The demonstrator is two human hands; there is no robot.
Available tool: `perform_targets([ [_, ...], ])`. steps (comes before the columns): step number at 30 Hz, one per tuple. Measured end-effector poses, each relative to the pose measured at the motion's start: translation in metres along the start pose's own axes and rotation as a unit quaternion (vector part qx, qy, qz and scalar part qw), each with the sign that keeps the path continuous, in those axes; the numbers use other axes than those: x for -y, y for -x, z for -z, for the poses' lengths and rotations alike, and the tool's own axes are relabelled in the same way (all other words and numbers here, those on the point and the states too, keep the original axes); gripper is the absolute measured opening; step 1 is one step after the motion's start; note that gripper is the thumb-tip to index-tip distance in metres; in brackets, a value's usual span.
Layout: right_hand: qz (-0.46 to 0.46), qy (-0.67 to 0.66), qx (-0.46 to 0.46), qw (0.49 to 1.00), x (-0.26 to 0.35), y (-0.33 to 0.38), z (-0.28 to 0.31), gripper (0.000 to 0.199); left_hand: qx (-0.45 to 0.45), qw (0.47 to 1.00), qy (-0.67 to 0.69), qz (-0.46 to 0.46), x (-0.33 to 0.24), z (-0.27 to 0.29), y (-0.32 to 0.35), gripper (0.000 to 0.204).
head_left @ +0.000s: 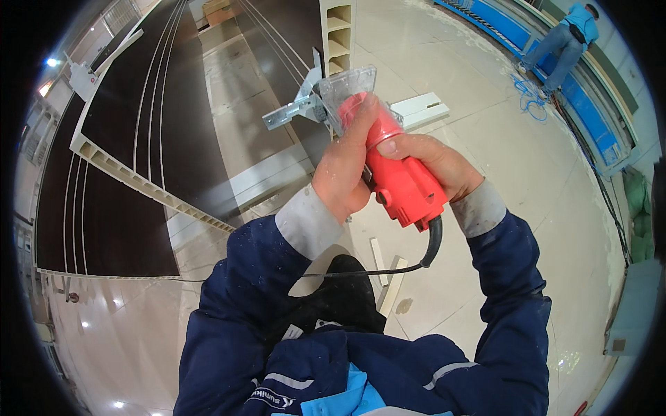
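A red power tool – a small router w/ clear base and metal edge guide – is held up in front of the chest; its body is gripped by the right hand, fingers clamped round it, while the left hand is wrapped on the upper part near the base, fingers closed on it. A black cord is seen hanging from the rear end, over offcut strips on the tiled floor. Further off, dark hollow-core panels are laid to the left – another person is bent over at far right.
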State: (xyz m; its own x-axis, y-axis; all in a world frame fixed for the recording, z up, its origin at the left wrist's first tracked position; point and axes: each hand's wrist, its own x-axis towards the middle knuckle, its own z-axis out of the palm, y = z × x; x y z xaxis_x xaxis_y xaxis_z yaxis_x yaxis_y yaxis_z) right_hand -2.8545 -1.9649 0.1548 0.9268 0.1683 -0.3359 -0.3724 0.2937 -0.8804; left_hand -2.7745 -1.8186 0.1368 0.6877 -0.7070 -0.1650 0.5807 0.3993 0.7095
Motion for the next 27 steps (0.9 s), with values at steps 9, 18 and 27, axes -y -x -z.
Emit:
perform_targets([
  [9,0.034,0.016,-0.035,0.999,0.029,0.008,-0.017,0.062,0.023,0.999,-0.002,-0.027,-0.024,-0.016,0.003,0.071],
  [18,0.048,0.023,0.009,0.999,-0.052,0.015,-0.010,0.052,-0.016,0.997,-0.077,0.007,0.020,0.024,0.040,0.062],
  [27,0.133,-0.209,-0.167,0.954,-0.255,0.088,-0.021,0.062,0.302,0.781,-0.523,0.160,0.090,0.134,0.069,0.074],
])
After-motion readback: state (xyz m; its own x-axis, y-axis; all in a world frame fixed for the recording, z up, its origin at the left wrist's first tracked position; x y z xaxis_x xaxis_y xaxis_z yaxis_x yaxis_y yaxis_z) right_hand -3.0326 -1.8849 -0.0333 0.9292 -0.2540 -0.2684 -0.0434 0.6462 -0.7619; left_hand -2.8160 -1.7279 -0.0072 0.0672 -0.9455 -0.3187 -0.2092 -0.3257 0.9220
